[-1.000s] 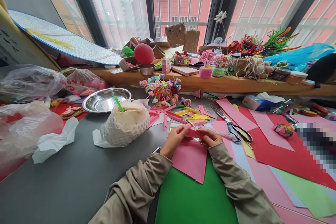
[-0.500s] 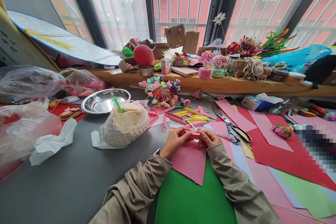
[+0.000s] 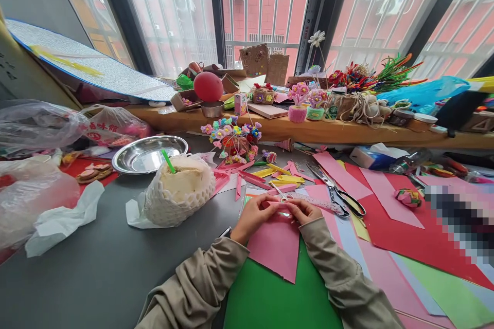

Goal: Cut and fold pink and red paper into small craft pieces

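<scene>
Both thumbs meet over a folded pink paper strip (image 3: 284, 204), mostly hidden by the fingers. My left hand (image 3: 253, 217) pinches its left end, and my right hand (image 3: 306, 210) pinches the right. Beneath them a pink paper sheet (image 3: 275, 253) lies on a green sheet (image 3: 281, 303). Small scissors (image 3: 278, 191) lie just beyond the fingertips. A clear ruler (image 3: 320, 202) extends to the right, near large black-handled scissors (image 3: 339, 193). Folded yellow paper pieces (image 3: 287, 178) and pink folded strips (image 3: 252, 180) are scattered behind the hands.
A coconut in white foam netting (image 3: 179, 190) with a green straw stands left, before a metal plate (image 3: 148, 155). Pipe-cleaner flowers (image 3: 233, 136) sit behind. Red paper (image 3: 389, 236) and other coloured sheets cover the right side. Crafts crowd the wooden ledge (image 3: 173, 120); plastic bags (image 3: 42, 126) lie far left.
The thumbs have come closer together over the pink strip, so less of it shows. The whole view has shifted slightly; the objects on the table look unmoved.
</scene>
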`<state>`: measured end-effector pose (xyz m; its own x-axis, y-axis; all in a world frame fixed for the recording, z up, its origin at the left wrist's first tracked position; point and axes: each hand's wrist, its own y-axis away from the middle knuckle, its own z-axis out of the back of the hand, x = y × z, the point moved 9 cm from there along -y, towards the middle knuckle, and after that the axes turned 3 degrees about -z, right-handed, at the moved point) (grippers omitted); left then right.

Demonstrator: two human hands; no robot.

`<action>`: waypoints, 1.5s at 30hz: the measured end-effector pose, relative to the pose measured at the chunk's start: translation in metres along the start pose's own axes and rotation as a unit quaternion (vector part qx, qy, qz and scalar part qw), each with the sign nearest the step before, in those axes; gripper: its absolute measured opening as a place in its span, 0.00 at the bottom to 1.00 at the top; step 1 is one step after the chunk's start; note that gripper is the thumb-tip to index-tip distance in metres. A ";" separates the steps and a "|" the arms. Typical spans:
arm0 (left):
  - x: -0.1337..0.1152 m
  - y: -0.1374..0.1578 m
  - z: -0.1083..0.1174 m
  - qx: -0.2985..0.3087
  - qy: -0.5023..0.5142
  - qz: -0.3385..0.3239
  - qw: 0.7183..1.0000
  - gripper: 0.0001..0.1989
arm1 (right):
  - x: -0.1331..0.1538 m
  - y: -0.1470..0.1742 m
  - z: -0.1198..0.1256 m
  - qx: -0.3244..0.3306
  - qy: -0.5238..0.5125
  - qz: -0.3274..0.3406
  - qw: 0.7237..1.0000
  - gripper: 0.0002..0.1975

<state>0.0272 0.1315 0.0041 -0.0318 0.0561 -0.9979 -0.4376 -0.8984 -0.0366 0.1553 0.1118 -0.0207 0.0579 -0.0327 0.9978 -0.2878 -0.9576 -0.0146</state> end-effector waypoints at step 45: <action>-0.005 0.001 0.002 -0.014 -0.027 -0.021 0.999 0.15 | 0.009 0.006 -0.005 0.011 0.068 0.017 0.997 0.16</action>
<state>0.0250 0.1310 0.0089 -0.0620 0.1171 -0.9912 -0.4145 -0.9064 -0.0812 0.1490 0.1077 -0.0112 -0.0829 -0.0280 0.9962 -0.2656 -0.9628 -0.0492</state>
